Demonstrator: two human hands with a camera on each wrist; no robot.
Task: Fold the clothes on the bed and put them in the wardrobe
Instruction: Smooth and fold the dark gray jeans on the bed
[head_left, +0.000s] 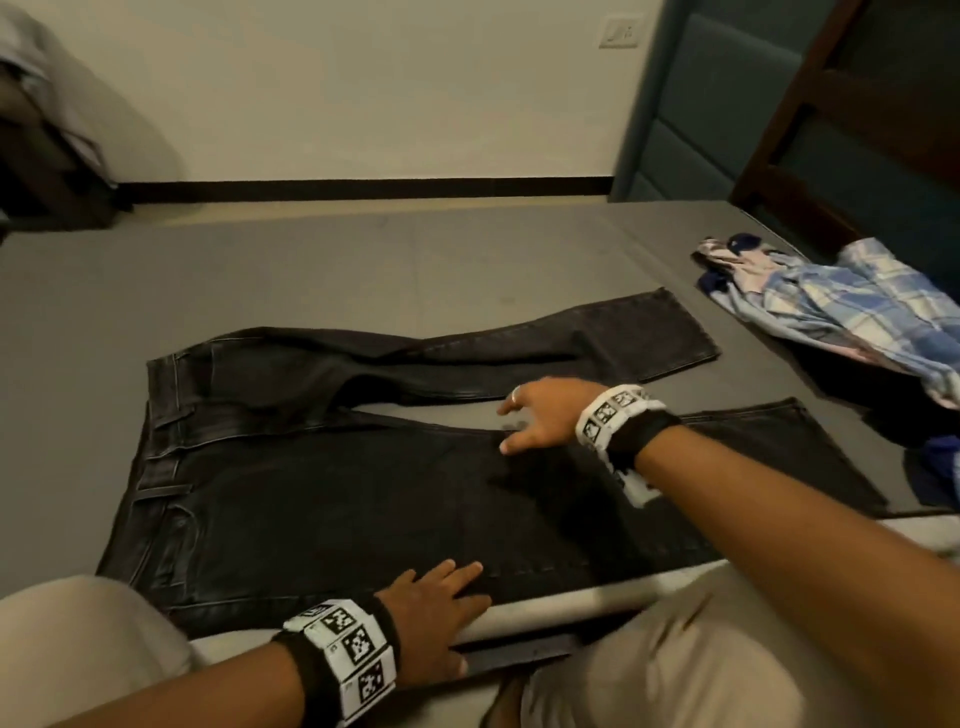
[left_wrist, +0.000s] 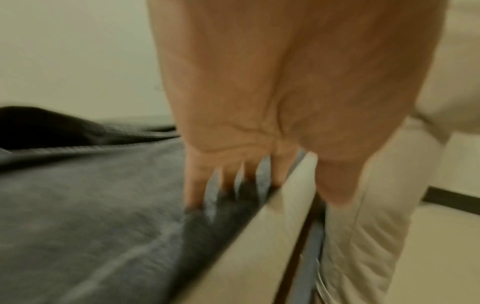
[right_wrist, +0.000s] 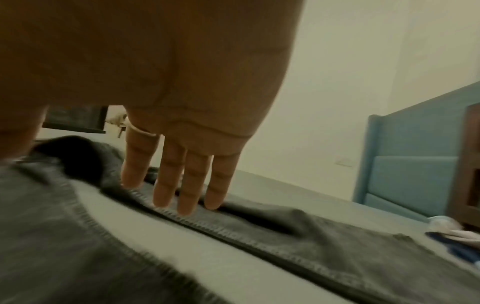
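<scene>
head view: a grey bed (head_left: 363, 270) is filling the frame, with a cream wall and a black skirting strip running behind it, a teal padded headboard (head_left: 691, 104) standing at the far right. black jeans (head_left: 322, 493) are lying flat on the bed, waistband to the left, the two legs spreading apart toward the right. a plaid shirt (head_left: 857, 306) is lying crumpled well apart at the right edge. the left hand (head_left: 436, 608) is resting on the near leg at the bed's edge, fingers straight and spread, gripping nothing. the right hand (head_left: 545, 415) is reaching over the gap between the legs, fingers extended, thumb touching the near leg's inner seam.

left wrist view: blurred. the left hand (left_wrist: 259, 123) is lying palm-down, its fingers (left_wrist: 194, 185) straight and pressing on the jeans (left_wrist: 91, 205) just beside the mattress edge; beige trousers (left_wrist: 363, 236) are showing to the right.

right wrist view: the right hand (right_wrist: 168, 82) is hanging over the jeans (right_wrist: 259, 226), fingers (right_wrist: 166, 174) straight and close together, their tips touching the far leg near its stitched seam; nothing is being pinched. bare grey sheet is showing between the legs, the headboard (right_wrist: 410, 174) behind.
</scene>
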